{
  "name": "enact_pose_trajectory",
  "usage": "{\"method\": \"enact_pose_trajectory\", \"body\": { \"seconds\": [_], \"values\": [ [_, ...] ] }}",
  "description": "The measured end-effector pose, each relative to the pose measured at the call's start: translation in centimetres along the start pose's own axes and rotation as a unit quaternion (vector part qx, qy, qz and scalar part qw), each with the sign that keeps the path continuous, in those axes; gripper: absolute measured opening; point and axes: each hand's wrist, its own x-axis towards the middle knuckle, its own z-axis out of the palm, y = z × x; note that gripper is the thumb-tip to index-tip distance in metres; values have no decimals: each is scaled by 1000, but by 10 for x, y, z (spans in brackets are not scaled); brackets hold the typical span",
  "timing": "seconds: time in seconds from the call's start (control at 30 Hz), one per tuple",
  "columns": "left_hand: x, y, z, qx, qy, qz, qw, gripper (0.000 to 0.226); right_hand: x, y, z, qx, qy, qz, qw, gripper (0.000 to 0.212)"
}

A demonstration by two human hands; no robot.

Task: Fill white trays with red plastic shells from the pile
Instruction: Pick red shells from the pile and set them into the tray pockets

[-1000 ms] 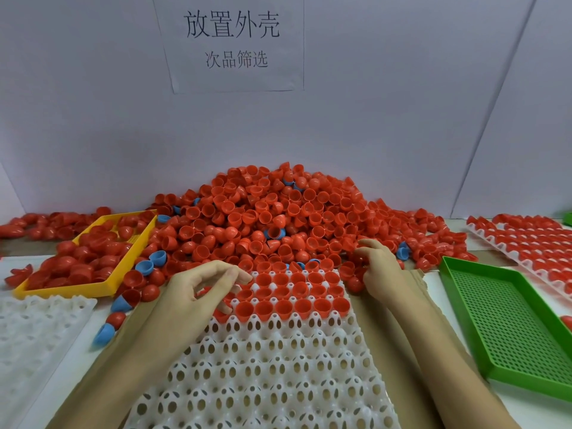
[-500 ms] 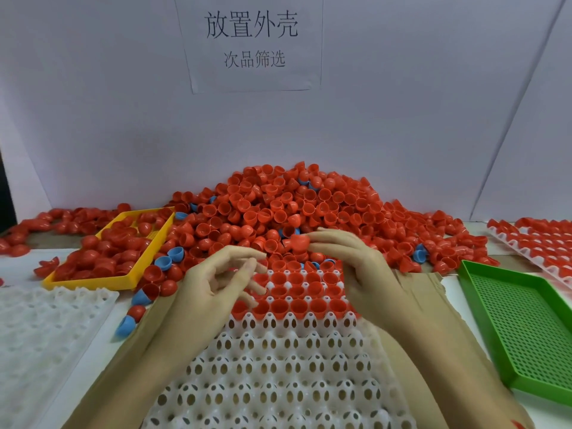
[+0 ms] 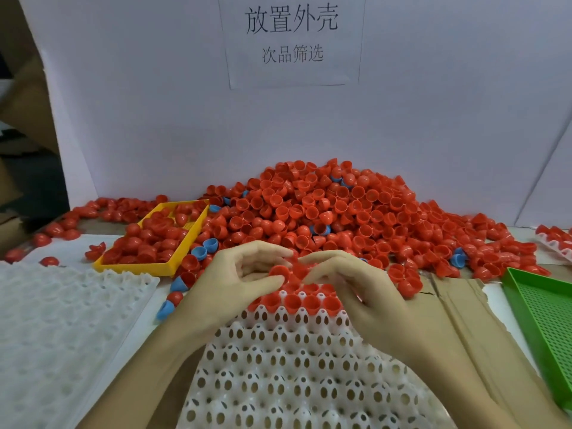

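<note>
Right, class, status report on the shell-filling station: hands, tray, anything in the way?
Left hand holds a red shell; right hand pinches at another. White tray filled along far rows only. Blue shells mixed in pile.

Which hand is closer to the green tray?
The right hand. It is over the far end of the white tray, with cardboard between it and the green tray; the left hand is farther left.
</note>
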Motion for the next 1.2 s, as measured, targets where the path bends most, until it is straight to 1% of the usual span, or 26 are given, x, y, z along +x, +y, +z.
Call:
{"method": "enact_pose_trajectory", "body": {
  "seconds": [0.07,0.13,0.2,0.27,0.33,0.43,0.53,0.63,0.7,0.8,0.9,1.03,1.1,1.17,1.2],
  "values": [
    [1,-1,-5,0,22,6,1000,25,0,-1,1,61,-2,33,998,43],
    [2,-2,-8,-3,38,5,999,18,0,-5,3,89,-24,50,995,36],
    [2,-4,-10,6,33,9,999,17,0,-10,7,97,-45,56,993,31],
    [2,-5,-12,9,21,13,1000,18,4,-14,11,73,-48,58,994,30],
    [1,-6,-13,-5,16,0,1000,18,12,-16,19,26,-50,54,997,31],
    [3,-9,-16,-2,43,-24,999,18,25,-19,31,-35,-50,42,997,30],
    [4,-12,-23,18,75,-30,997,18,35,-21,38,-23,-45,55,997,21],
    [4,-15,-30,39,89,-41,994,17,41,-23,48,-33,-46,66,996,21],
    [3,-18,-34,57,78,-68,993,18,42,-24,60,-52,-48,78,994,21],
    [2,-21,-41,73,33,-109,991,22,42,-25,78,-86,-66,100,989,18],
    [-1,-21,-51,72,-2,-119,990,26,45,-29,86,-96,-71,117,986,15],
    [-2,-15,-61,100,-10,-85,991,36,51,-41,89,-88,-62,118,987,11],
    [-2,-13,-62,106,-8,-84,991,39,53,-45,91,-86,-78,129,985,10],
    [-2,-12,-61,92,1,-100,991,36,53,-48,95,-90,-107,142,980,9],
    [-2,-12,-61,81,17,-107,991,34,52,-48,98,-94,-121,148,977,9]
  ]
}}
